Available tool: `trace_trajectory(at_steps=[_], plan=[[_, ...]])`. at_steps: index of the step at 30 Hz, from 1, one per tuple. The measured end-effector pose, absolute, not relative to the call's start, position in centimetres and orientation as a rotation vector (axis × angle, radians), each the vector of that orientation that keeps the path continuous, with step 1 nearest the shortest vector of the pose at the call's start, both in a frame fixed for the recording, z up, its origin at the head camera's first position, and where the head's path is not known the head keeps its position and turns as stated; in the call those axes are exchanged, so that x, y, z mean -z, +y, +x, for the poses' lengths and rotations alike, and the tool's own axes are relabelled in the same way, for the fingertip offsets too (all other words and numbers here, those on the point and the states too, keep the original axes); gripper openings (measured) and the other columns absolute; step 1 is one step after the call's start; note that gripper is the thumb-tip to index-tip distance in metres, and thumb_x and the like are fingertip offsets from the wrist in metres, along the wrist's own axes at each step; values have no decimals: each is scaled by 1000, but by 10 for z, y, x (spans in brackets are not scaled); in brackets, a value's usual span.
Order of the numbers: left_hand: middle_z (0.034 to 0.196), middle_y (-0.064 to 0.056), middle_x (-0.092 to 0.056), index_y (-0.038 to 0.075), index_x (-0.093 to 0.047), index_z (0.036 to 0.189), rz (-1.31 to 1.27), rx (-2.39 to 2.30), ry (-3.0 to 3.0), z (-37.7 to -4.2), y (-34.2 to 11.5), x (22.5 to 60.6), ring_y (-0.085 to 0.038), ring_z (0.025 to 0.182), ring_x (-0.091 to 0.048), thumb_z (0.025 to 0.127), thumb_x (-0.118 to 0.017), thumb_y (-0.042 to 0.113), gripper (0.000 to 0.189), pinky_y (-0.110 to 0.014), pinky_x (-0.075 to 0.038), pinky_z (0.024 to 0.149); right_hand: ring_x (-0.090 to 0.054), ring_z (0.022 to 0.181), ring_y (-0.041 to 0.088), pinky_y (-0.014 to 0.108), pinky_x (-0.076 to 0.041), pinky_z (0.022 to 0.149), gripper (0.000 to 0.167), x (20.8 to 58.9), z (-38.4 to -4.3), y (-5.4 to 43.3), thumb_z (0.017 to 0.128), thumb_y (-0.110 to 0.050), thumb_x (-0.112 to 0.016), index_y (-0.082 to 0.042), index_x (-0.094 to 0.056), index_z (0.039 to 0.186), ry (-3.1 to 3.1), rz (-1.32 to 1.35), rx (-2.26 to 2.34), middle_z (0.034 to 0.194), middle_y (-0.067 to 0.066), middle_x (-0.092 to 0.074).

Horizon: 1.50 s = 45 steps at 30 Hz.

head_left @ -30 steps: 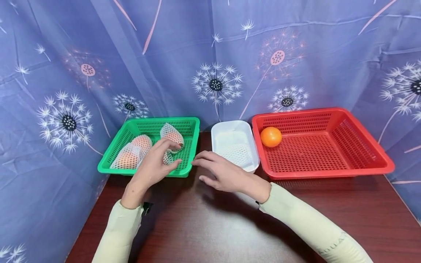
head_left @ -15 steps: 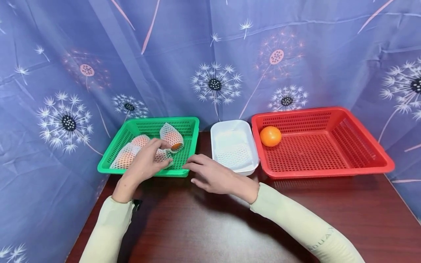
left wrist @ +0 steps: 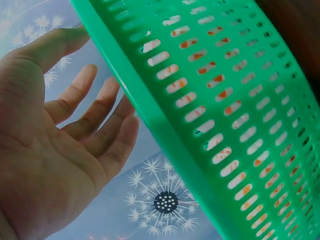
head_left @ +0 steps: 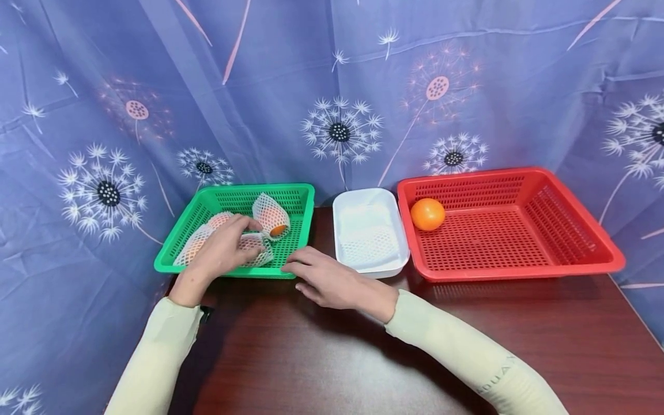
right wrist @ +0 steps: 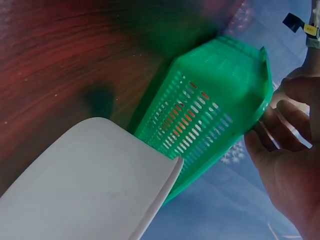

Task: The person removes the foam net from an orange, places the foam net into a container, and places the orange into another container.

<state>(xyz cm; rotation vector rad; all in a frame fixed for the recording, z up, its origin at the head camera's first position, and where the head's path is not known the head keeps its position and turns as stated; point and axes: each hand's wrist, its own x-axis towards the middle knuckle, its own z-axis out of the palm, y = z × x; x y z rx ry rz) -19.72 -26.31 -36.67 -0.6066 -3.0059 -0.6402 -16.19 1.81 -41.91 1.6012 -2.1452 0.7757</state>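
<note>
My left hand (head_left: 220, 249) is over the front of the green basket (head_left: 306, 230), its fingers spread and nothing between them in the left wrist view. Beside its thumb lies a net-wrapped orange (head_left: 257, 251). Another orange in a white foam net (head_left: 271, 216) leans at the basket's back right, with bare orange peel showing at its lower end. At the left, more netted fruit (head_left: 194, 245) is partly hidden behind that hand. My right hand (head_left: 329, 279) has loosely bent fingers, the fingertips right at the basket's front right corner; it holds nothing.
A white tray (head_left: 363, 208) with a foam net (head_left: 365, 248) in it stands between the baskets. To the right, a red basket (head_left: 498, 274) contains one bare orange (head_left: 427, 214). A patterned blue curtain (head_left: 270, 115) hangs behind the dark wooden table (head_left: 321, 357).
My left hand has moved left across the green basket, uncovering more of the front netted orange. My right hand has moved left to the basket's corner. The fruit stays in place.
</note>
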Motion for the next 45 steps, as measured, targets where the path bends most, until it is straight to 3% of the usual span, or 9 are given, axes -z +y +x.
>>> trace_trajectory(at_steps=[8, 21, 32, 39, 45], plan=[[128, -19, -63, 1, -65, 131, -615, 558, -3040, -205, -269, 370, -36, 110, -60, 95, -80, 21, 44, -54, -51, 91, -60, 121, 26, 29, -44, 112, 32, 420, -162, 9, 94, 5, -66, 0, -70, 125, -2166, 1582, -657, 122, 9, -66], [137, -20, -61, 0, -63, 137, -563, 485, -3144, -217, -286, 376, -41, 124, -58, 93, -82, 23, 53, -57, -49, 99, -60, 114, 21, 28, -44, 108, 36, 417, -168, -2, 90, 13, -59, -6, -71, 119, -2190, 1580, -560, 112, 3, -67], [128, -17, -61, 4, -65, 136, -563, 451, -3208, -218, -287, 377, -30, 101, -57, 90, -84, 24, 54, -50, -50, 87, -61, 110, 19, 28, -45, 104, 37, 412, -170, -2, 91, 11, -57, -10, -72, 118, -2229, 1572, -424, 108, 0, -67], [137, -20, -59, 3, -61, 143, -556, 382, -3244, -220, -282, 380, -36, 120, -58, 89, -87, 26, 64, -56, -50, 100, -61, 109, 18, 29, -46, 103, 37, 411, -169, -4, 90, 9, -60, -12, -71, 119, -2258, 1544, -336, 107, -2, -66], [142, -22, -58, 5, -59, 146, -537, 355, -3277, -224, -280, 384, -40, 127, -56, 88, -88, 30, 70, -59, -48, 104, -60, 108, 18, 28, -46, 102, 38, 412, -169, -3, 89, 10, -60, -12, -70, 119, -2289, 1551, -350, 106, -2, -65]])
